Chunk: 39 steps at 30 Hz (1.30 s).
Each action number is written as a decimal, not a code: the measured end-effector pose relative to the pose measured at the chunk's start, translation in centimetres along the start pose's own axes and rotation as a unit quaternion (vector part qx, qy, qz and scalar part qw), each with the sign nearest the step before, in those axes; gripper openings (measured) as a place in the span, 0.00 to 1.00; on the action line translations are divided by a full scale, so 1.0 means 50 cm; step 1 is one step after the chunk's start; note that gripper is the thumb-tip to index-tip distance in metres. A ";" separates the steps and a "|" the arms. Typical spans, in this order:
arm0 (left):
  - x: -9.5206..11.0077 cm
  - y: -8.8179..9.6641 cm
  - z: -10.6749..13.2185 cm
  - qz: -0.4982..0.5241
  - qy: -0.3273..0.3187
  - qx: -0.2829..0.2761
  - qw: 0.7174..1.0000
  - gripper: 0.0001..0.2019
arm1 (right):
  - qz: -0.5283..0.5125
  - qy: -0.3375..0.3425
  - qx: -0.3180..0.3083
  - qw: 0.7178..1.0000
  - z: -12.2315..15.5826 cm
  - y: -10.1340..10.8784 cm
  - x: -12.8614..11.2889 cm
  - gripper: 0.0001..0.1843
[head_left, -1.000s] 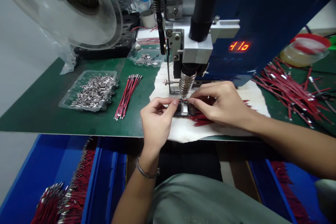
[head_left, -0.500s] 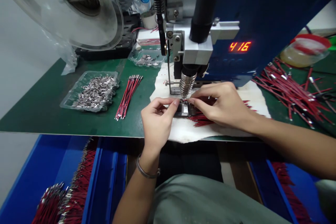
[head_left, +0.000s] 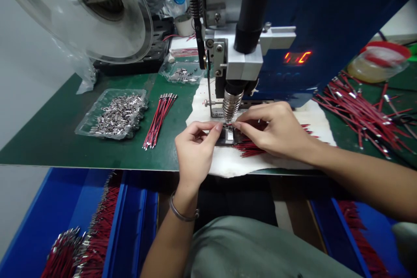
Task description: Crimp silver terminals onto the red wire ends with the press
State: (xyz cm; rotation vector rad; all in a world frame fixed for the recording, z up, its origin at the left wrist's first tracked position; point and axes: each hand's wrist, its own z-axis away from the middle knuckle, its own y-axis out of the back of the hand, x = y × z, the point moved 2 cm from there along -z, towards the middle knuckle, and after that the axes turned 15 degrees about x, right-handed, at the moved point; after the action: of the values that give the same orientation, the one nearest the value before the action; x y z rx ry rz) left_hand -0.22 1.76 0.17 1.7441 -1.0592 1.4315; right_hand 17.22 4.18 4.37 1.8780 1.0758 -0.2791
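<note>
My left hand is closed in a pinch at the left of a small metal block, under the spring-wrapped tip of a blue machine. What its fingertips hold is too small to make out. From the right, my right hand pinches a thin red wire at that same spot; its end is hidden by the tip and fingers. Below the right hand, loose red wires lie on a white sheet.
Left on the green table are a clear tray of small metal parts and a bundle of red and black wires. A smaller tray sits behind. More red wires are piled right. Blue bins stand below the edge.
Both hands stay pinched at the same spot beneath the tip. The machine's red digits read 416 before and now show only in part.
</note>
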 end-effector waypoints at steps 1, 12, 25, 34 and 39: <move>0.000 0.000 0.000 0.000 0.001 -0.001 1.000 0.06 | -0.002 -0.003 -0.001 1.000 0.000 0.000 0.000 0.08; 0.004 -0.001 0.000 -0.005 0.001 0.002 1.000 0.06 | -0.002 -0.009 0.002 1.000 -0.001 0.000 -0.003 0.07; 0.003 -0.002 0.000 -0.001 -0.005 0.002 1.000 0.06 | -0.001 -0.006 0.004 1.000 -0.001 0.000 -0.001 0.07; 0.003 0.000 0.000 -0.003 0.000 0.001 1.000 0.06 | -0.002 -0.010 0.001 1.000 -0.002 -0.001 -0.001 0.07; 0.003 -0.001 0.001 0.005 -0.008 -0.001 1.000 0.05 | -0.004 -0.001 0.008 1.000 -0.002 -0.001 0.001 0.07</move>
State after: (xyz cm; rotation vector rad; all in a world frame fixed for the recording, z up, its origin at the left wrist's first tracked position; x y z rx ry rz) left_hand -0.14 1.73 0.32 1.7535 -1.0786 1.4236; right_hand 17.17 4.29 4.35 1.8873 1.0831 -0.2959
